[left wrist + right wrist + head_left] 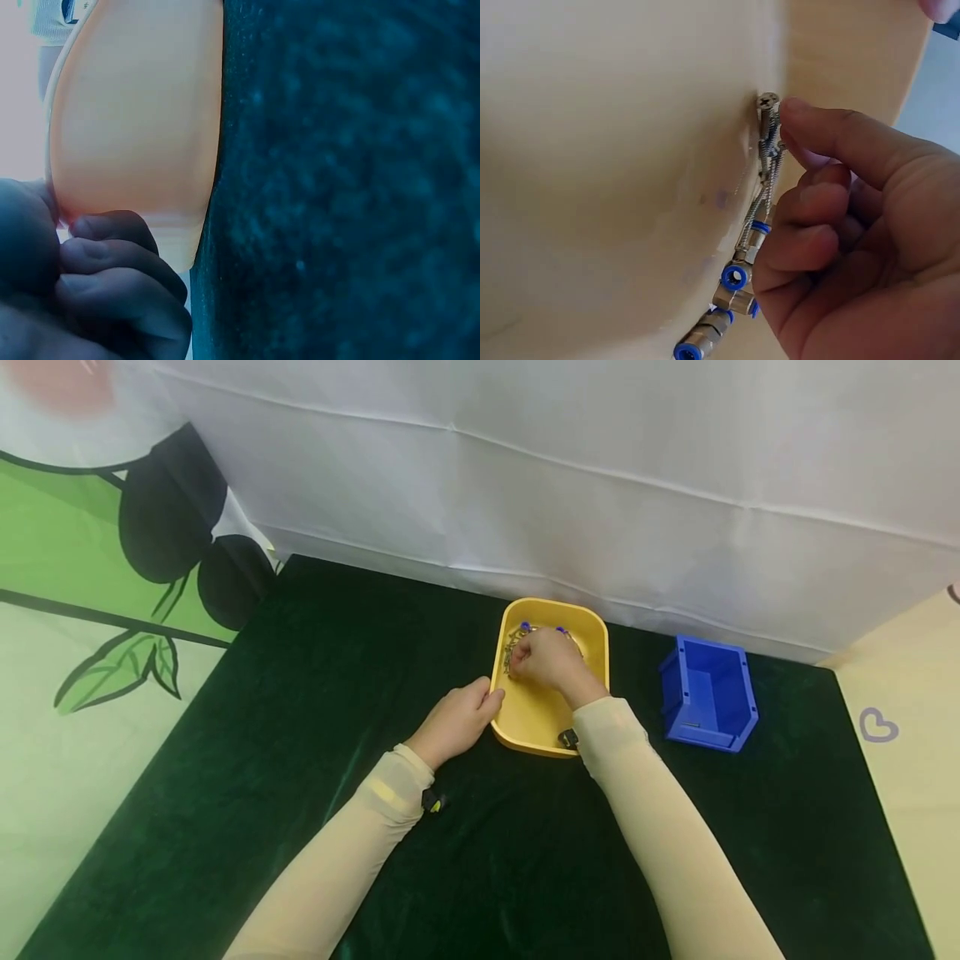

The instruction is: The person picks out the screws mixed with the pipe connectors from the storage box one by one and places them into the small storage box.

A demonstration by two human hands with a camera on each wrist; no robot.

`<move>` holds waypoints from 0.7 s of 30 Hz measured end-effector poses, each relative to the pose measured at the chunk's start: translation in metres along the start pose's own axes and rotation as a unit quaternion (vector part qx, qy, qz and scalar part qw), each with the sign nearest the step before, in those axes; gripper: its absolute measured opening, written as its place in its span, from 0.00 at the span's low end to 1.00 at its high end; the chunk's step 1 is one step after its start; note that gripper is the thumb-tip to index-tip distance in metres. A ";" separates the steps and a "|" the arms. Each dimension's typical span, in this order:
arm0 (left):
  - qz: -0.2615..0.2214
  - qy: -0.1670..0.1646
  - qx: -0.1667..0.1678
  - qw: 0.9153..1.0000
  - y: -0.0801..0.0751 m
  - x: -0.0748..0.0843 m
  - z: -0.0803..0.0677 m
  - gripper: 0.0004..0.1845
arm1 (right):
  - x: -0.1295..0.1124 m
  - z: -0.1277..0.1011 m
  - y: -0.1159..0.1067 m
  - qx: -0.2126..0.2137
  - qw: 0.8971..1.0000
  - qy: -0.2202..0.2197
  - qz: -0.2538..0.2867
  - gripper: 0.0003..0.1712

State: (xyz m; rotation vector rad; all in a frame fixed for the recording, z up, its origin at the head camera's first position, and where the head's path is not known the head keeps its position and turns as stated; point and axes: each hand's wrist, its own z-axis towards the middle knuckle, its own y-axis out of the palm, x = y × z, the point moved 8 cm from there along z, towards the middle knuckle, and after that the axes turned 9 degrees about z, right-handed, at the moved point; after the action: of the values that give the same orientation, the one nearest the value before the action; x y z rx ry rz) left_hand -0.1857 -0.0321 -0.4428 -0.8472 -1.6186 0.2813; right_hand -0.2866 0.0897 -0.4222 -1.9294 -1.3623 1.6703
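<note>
A yellow bin (528,727) sits toward the back of the table. My left hand (459,717) grips its left wall, thumb at the rim and fingers curled against the outside, as the left wrist view shows at the bin's wall (142,112). Inside the bin is my right hand (551,658), fingers curled. Its thumb and index fingertip are right at the head of a screw (767,100) in a small cluster; I cannot tell whether they pinch it. Several metal fittings with blue rings (736,277) lie along the wall below the screws, partly hidden behind the curled fingers.
An open blue storage bin (708,693) stands right of the yellow one. Dark green cloth (315,693) covers the table. A white curtain (562,502) hangs along the back edge, and a printed cloth (150,668) is at the left.
</note>
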 end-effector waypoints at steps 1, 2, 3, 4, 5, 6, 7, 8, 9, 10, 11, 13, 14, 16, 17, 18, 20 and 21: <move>0.001 0.000 0.000 1.000 0.000 0.000 0.000 0.18 | 0.000 0.000 0.001 0.000 1.000 0.000 0.000 0.04; 0.001 0.000 0.000 1.000 -0.001 0.000 0.000 0.18 | 0.000 0.001 0.001 0.001 1.000 0.000 -0.001 0.04; 0.001 0.001 0.000 1.000 -0.001 0.001 -0.001 0.18 | 0.000 0.001 0.002 0.001 1.000 -0.001 -0.004 0.04; 0.001 0.001 0.000 1.000 -0.001 0.001 -0.001 0.18 | 0.000 0.002 0.003 0.001 1.000 -0.001 -0.007 0.04; 0.001 0.001 -0.001 1.000 -0.001 0.001 -0.001 0.18 | 0.000 0.002 0.004 0.002 1.000 -0.001 -0.010 0.04; 0.000 0.000 -0.002 1.000 -0.002 0.001 -0.001 0.18 | 0.000 0.003 0.004 0.004 1.000 0.000 -0.018 0.04; 0.000 -0.001 -0.002 1.000 -0.002 0.001 -0.002 0.18 | 0.000 0.003 0.005 0.006 1.000 0.000 -0.025 0.04; 0.000 -0.002 -0.002 1.000 -0.002 0.002 -0.002 0.17 | -0.001 0.003 0.005 0.008 0.999 -0.001 -0.033 0.04; -0.001 -0.002 -0.003 1.000 -0.002 0.002 -0.002 0.17 | -0.001 0.003 0.005 0.010 0.999 -0.002 -0.040 0.04; -0.002 -0.003 -0.003 1.000 -0.002 0.002 -0.002 0.17 | -0.002 0.003 0.005 0.012 0.999 -0.003 -0.047 0.04; -0.004 -0.004 -0.003 1.000 -0.002 0.002 -0.003 0.17 | -0.003 0.002 0.005 0.013 0.999 -0.003 -0.051 0.04; -0.006 -0.005 -0.004 1.000 -0.003 0.002 -0.003 0.17 | -0.005 0.002 0.005 0.013 0.998 -0.004 -0.060 0.04; -0.007 -0.005 -0.005 1.000 -0.003 0.002 -0.003 0.16 | -0.005 0.001 0.005 0.013 0.998 -0.003 -0.061 0.04; -0.009 -0.005 -0.008 1.000 -0.002 0.002 -0.003 0.17 | -0.006 0.001 0.005 0.012 0.998 -0.002 -0.065 0.04; -0.009 -0.005 -0.008 1.000 -0.002 0.002 -0.004 0.17 | -0.006 0.000 0.005 0.012 0.998 -0.002 -0.066 0.04; -0.010 -0.004 -0.009 1.000 -0.002 0.002 -0.004 0.17 | -0.006 0.000 0.005 0.012 0.998 -0.002 -0.069 0.04; -0.008 0.000 -0.008 1.000 -0.003 0.002 -0.003 0.17 | -0.008 0.000 0.004 0.017 0.997 -0.008 -0.080 0.05; -0.009 0.002 -0.007 1.000 -0.003 0.002 -0.003 0.17 | -0.009 -0.001 0.003 0.019 0.996 -0.010 -0.086 0.05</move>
State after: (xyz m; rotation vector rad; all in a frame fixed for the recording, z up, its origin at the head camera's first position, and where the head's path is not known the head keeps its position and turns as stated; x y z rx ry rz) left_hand -0.1838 -0.0340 -0.4381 -0.8431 -1.6243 0.2563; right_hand -0.2834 0.0817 -0.4188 -1.7249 -1.4485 1.6253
